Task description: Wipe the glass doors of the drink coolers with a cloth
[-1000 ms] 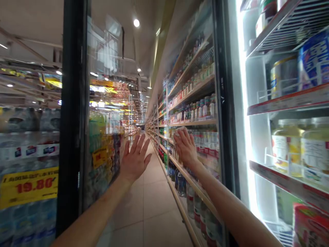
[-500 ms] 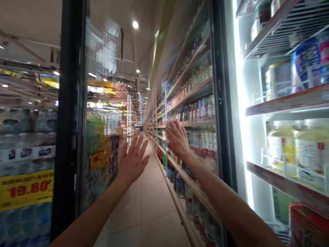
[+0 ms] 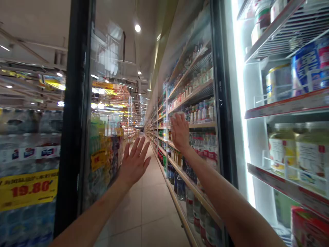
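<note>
A glass cooler door (image 3: 113,192) with a black frame (image 3: 75,113) stands swung out in front of me. My left hand (image 3: 135,161) lies flat with fingers spread against the glass, low and left of the middle; it holds nothing. Higher and to the right, my right hand (image 3: 180,133) is against the same pane with its fingers curled. A small crumpled white cloth (image 3: 178,115) shows at those fingertips, mostly covered by the hand; its exact kind is hard to make out.
On the right, the lit cooler holds shelves (image 3: 285,106) with bottles (image 3: 282,147), a can (image 3: 277,82) and a red box (image 3: 309,224). Packed water bottles (image 3: 28,147) with a yellow price sign (image 3: 28,188) stand at left. Drink shelves and an aisle floor show in the glass.
My right hand has moved slightly up and to the right on the glass, and its fingers are more curled. My left hand stays nearly in place. The view has shifted slightly.
</note>
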Motion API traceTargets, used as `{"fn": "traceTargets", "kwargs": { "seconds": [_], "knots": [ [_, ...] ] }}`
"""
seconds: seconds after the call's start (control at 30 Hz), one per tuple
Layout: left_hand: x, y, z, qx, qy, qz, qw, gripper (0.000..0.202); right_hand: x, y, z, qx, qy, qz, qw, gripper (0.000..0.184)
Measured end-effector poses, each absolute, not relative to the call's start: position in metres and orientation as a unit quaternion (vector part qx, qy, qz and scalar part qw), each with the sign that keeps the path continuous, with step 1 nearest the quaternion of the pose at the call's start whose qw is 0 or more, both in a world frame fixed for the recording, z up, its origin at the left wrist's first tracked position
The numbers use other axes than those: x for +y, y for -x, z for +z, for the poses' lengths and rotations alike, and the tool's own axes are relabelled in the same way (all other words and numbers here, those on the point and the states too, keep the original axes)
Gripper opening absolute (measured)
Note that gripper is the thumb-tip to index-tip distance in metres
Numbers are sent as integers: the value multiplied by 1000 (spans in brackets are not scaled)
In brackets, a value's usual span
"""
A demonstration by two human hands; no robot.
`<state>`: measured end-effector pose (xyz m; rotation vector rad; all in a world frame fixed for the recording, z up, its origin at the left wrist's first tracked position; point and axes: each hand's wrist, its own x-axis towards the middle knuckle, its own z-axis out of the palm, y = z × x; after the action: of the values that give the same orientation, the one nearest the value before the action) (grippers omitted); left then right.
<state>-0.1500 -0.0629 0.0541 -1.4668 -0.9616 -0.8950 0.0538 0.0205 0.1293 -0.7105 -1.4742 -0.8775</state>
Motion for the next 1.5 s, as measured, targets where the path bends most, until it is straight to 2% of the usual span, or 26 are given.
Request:
{"fn": "traceTargets", "kwargs": {
  "seconds": [0.1,0.17,0.33,0.4,0.6,0.73,0.8,0.93,1.03,1.2,1.33,1.4,1.5],
  "knots": [
    [-67,161,58,-403,629,-362,558,58,7,-27,110,-691,228,-434,531,42],
    [-71,173,62,-405,619,-357,571,60,7,-31,104,-699,211,-444,519,41],
    [-82,198,66,-434,585,-369,577,58,18,-53,124,-592,338,-347,644,43],
    [-87,204,64,-452,572,-383,567,58,15,-40,128,-580,346,-329,660,45],
    [-103,227,56,-470,576,-377,552,57,-22,53,73,-714,184,-406,540,44],
    [-113,246,53,-484,571,-384,540,55,-29,74,49,-758,76,-438,477,42],
    [-118,252,52,-485,569,-386,540,55,-25,67,60,-746,95,-437,494,42],
    [-130,253,53,-469,577,-380,551,55,-23,56,107,-664,239,-354,613,42],
    [-142,251,56,-465,577,-388,549,55,-35,77,116,-687,233,-333,602,44],
    [-156,258,60,-472,570,-390,549,55,-61,138,52,-781,82,-389,481,40],
    [-163,267,57,-475,568,-370,561,53,-60,149,8,-794,-21,-431,429,37],
    [-164,268,54,-471,569,-366,566,53,-54,136,7,-789,-21,-432,436,38],
    [-165,266,43,-468,573,-374,559,54,-48,111,24,-774,100,-377,499,43]
  ]
}}
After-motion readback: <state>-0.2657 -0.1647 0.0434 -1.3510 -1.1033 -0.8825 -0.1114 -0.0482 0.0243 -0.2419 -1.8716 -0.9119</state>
